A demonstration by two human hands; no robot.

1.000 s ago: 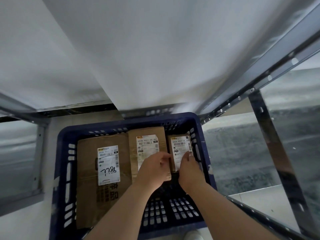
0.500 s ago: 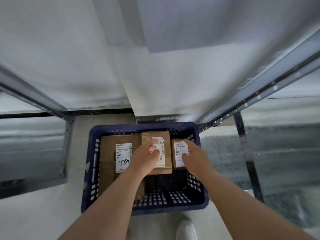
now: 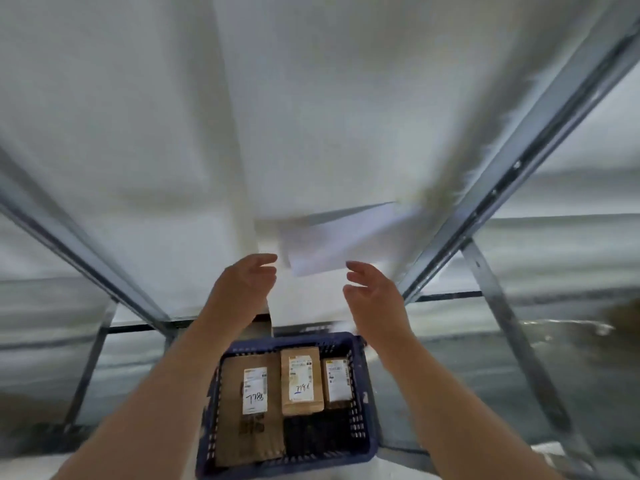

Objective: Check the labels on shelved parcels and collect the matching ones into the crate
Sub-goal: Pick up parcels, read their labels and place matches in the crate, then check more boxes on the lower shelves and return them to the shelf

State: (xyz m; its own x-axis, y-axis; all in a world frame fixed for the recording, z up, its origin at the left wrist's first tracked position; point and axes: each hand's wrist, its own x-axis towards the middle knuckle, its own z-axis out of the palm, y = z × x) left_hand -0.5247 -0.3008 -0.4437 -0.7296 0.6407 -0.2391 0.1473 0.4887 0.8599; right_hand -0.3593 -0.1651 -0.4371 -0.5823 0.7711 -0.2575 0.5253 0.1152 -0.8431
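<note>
- White parcel (image 3: 341, 244): blurred, on the shelf (image 3: 138, 150), just above both hands. Its label is unreadable. We should take it by both edges and turn the label up before deciding.
- Left hand (image 3: 246, 282), right hand (image 3: 372, 292): fingers loose, holding nothing.
- Crate (image 3: 284, 465): three brown parcels (image 3: 249, 427) inside, labels up.
- Change: half a second ago our hands rested on those parcels; they are now raised to the shelf.
</note>
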